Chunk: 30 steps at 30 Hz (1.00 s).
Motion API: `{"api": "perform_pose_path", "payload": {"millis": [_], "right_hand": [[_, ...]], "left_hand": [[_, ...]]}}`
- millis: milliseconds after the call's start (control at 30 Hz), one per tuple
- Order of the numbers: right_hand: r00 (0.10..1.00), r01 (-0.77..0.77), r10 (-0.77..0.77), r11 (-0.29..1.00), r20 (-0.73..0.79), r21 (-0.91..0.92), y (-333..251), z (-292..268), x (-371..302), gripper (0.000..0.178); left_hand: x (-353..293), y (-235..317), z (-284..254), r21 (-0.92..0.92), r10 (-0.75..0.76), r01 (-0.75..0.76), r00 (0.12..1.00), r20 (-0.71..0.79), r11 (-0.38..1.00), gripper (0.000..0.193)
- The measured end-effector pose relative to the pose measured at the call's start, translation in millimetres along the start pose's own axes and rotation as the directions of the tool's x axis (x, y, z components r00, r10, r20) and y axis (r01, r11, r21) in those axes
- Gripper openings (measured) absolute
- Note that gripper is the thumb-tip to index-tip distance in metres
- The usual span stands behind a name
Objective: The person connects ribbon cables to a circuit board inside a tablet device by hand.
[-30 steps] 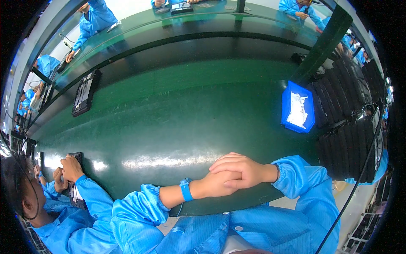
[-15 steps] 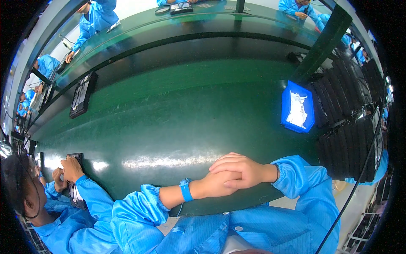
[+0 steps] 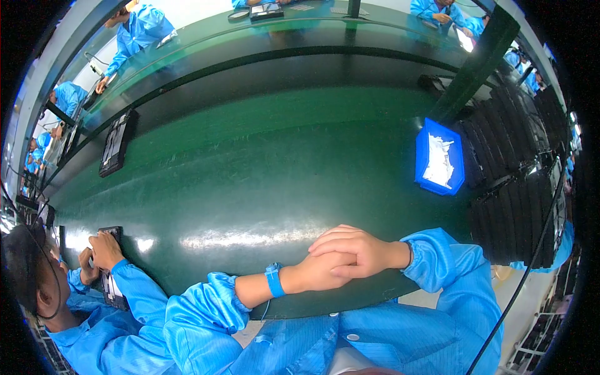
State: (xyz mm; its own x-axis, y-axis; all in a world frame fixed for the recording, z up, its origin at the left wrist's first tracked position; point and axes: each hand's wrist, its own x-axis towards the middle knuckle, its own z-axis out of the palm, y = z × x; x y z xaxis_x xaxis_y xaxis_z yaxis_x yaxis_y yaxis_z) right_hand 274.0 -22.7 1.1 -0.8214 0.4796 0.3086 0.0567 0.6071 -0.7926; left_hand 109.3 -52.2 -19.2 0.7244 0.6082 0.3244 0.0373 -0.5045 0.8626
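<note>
My hands rest one over the other at the near edge of the green table [image 3: 250, 169]. My left hand [image 3: 315, 273] lies underneath, its fingers hidden, with a blue wrist strap [image 3: 274, 280] and thin cord at the wrist. Across it lies my right hand [image 3: 362, 252], fingers and thumb wrapped round the left. No object shows in either hand.
At the right, a blue bin [image 3: 422, 169] holds white pieces beside stacked black trays [image 3: 509, 222]. A black cable [image 3: 522, 284] crosses the lower right. Close on my left, a co-worker [image 3: 106, 331] handles a dark tray [image 3: 112, 230]. Another black tray [image 3: 117, 144] lies far left.
My hands have stayed still. The far-left black tray has shifted slightly left. At the far upper right, a person has shifted and a bright white panel now shows.
</note>
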Motion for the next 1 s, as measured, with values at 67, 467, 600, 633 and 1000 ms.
{"api": "perform_pose_path", "payload": {"millis": [67, 467, 600, 633, 1000], "right_hand": [[1.000, -0.003, 0.003, 1.000, 0.000, -0.005, -0.6, 0.5, 0.3, 0.041], [1.000, 0.001, -0.001, 1.000, -0.011, -0.003, -2.4, 1.6, 2.1, 0.040], [1.000, -0.001, 0.000, 1.000, -0.009, -0.002, -3.7, 1.6, 2.7, 0.040], [1.000, -0.006, 0.006, 1.000, -0.007, -0.002, -4.0, 1.3, 2.7, 0.040], [1.000, 0.006, -0.006, 1.000, -0.014, -0.006, -2.6, 2.2, 2.9, 0.040]], "left_hand": [[-0.8, 0.4, -0.3, -0.005, 0.000, 0.000, 1.000, -0.003, 1.000, 0.021], [-1.2, 2.3, -2.7, -0.010, -0.004, 0.004, 1.000, 0.029, 1.000, 0.021], [-3.2, -0.6, -0.5, -0.012, -0.009, 0.010, 1.000, 0.030, 1.000, 0.022], [-3.4, -1.3, 0.1, -0.013, -0.016, 0.016, 0.999, 0.033, 1.000, 0.022], [-3.3, 0.7, -2.7, -0.006, -0.032, 0.033, 0.998, 0.051, 0.999, 0.022]]}}
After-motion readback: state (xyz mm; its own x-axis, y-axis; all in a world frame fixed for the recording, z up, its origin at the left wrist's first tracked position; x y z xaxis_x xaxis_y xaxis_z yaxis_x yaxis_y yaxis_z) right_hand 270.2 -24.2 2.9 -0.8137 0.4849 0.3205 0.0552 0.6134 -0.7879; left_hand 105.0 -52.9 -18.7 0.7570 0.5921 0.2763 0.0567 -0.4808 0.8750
